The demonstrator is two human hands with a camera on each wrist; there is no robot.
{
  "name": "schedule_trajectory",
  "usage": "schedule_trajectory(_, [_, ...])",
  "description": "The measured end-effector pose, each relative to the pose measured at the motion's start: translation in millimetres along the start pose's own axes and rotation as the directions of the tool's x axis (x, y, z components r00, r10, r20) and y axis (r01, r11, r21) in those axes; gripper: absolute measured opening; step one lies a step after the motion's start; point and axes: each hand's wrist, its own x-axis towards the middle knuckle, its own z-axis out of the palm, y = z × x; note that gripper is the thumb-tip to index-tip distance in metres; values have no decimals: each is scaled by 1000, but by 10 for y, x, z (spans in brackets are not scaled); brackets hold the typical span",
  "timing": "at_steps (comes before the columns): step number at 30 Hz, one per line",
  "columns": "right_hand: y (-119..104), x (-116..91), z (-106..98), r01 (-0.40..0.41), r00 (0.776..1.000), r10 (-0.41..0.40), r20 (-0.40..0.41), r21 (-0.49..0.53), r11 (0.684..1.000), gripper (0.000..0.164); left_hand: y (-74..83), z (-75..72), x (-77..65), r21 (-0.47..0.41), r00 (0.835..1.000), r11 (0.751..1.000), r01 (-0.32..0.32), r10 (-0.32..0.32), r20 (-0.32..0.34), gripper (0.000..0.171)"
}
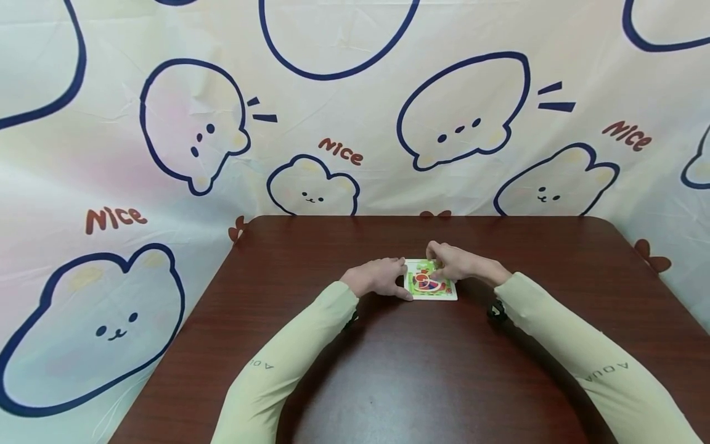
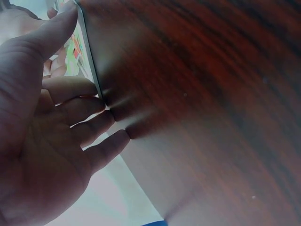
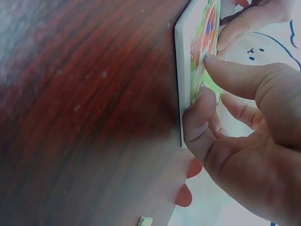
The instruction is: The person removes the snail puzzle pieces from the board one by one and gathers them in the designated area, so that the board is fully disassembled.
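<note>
A flat square puzzle board lies on the table, with a white border and a picture in green, red and blue. My left hand is at its left side, the thumb by the near corner. In the left wrist view the straight left fingers rest on the tabletop along the board's edge. From the right, my right hand reaches over the board, its thumb pressing on the picture. One bent right finger sits at the board's edge.
The dark brown wooden table ends at a pale curtain printed with cartoon bears. A small green and white piece lies on the table in the right wrist view. Both forearms wear pale sleeves.
</note>
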Motion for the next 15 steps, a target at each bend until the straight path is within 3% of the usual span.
schedule_trajectory(8, [2, -2, -6, -12, 1000, 12, 2, 57, 998, 34, -3, -5, 2, 15, 1000, 1000, -6, 6, -2, 69])
schedule_trajectory(15, [-13, -15, 0, -22, 1000, 20, 15, 81, 996, 36, 0, 8, 8, 13, 1000, 1000, 3, -3, -2, 76])
